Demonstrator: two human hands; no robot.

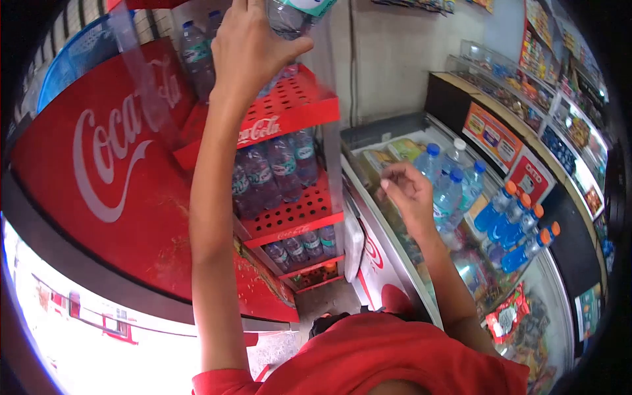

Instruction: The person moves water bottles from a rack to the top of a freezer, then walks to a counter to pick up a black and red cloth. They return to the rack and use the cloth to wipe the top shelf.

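My left hand (pixel 253 43) is raised at the top of the view, wrapped round a clear water bottle (pixel 296 18) with a teal label, above the upper shelf of a red rack (pixel 289 108). Upright water bottles (pixel 283 164) stand on the rack's shelves below. My right hand (pixel 409 192) is over the glass-topped freezer with its fingers curled; nothing shows in them. Just right of it, several water bottles with blue or white caps (pixel 449 194) stand on the freezer top. Farther right are several blue-drink bottles with orange caps (pixel 510 220).
A large red Coca-Cola panel (pixel 112 151) fills the left side. The freezer's metal edge (pixel 395 253) runs beside my body. A red snack packet (pixel 508 315) lies on the freezer's right part. Behind it stands a dark counter with display cases (pixel 500 82).
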